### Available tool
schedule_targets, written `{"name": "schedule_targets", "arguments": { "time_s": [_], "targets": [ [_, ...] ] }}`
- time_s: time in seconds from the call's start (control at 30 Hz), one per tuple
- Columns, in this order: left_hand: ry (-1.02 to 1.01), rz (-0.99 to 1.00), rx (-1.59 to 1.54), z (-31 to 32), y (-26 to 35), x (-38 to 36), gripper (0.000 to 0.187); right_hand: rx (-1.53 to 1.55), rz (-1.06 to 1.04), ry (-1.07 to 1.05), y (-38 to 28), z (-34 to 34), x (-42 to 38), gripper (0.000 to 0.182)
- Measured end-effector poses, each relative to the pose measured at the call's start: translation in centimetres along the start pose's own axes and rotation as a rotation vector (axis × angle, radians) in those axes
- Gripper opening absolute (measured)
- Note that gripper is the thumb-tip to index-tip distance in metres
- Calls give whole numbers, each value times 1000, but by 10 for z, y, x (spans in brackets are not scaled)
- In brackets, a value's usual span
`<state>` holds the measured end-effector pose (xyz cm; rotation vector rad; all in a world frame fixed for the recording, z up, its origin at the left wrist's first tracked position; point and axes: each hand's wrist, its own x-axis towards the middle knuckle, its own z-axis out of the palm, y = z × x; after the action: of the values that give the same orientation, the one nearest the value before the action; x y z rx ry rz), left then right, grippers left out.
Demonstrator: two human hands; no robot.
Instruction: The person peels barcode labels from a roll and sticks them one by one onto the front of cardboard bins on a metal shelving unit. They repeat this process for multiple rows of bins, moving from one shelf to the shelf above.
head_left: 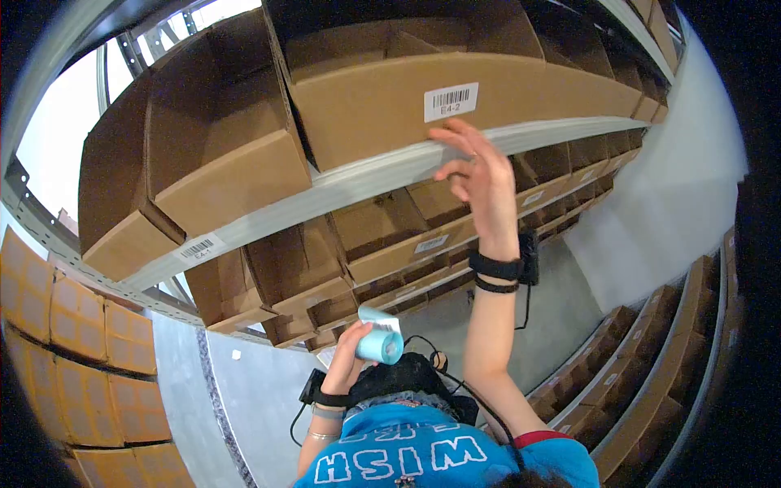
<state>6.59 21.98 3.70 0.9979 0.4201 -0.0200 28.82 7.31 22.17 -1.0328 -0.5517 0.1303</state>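
My left hand is wrapped round a roll of labels with light blue backing, held low in front of my body. A loose end of the strip sticks up from the roll. Raised at shelf height, my right hand has its fingers apart and holds nothing. Its fingertips are right by the lower edge of a white barcode label marked E4-2. That label is stuck to the front of a wide cardboard bin on the metal shelf.
Another barcode label, marked E4-1, sits on the shelf beam at left. Lower shelves carry more cardboard bins. Stacked cartons stand at left on the floor, and another bin rack is at right.
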Motion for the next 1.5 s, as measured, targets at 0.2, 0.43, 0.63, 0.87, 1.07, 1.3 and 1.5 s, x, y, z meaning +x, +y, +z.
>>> {"name": "schedule_targets", "arguments": {
  "time_s": [0.2,0.43,0.63,0.87,1.07,1.3,1.5],
  "targets": [
    [-151,188,30,45,32,3,32,-478,-216,238,17,-22,-113,11],
    [-232,417,483,88,37,18,37,-832,239,232,38,-43,-186,22],
    [-344,355,454,120,-5,30,48,-407,245,239,36,-88,-190,14],
    [-313,-60,24,181,-63,41,34,-312,281,320,5,-148,-185,15],
    [-160,198,365,226,-101,57,23,-1030,198,271,-8,-236,-186,16],
    [-18,369,639,274,-122,58,19,-990,-57,-247,-52,-271,-174,21],
    [96,439,840,297,-125,48,21,-870,141,-535,-48,-306,-157,14]
  ]
}}
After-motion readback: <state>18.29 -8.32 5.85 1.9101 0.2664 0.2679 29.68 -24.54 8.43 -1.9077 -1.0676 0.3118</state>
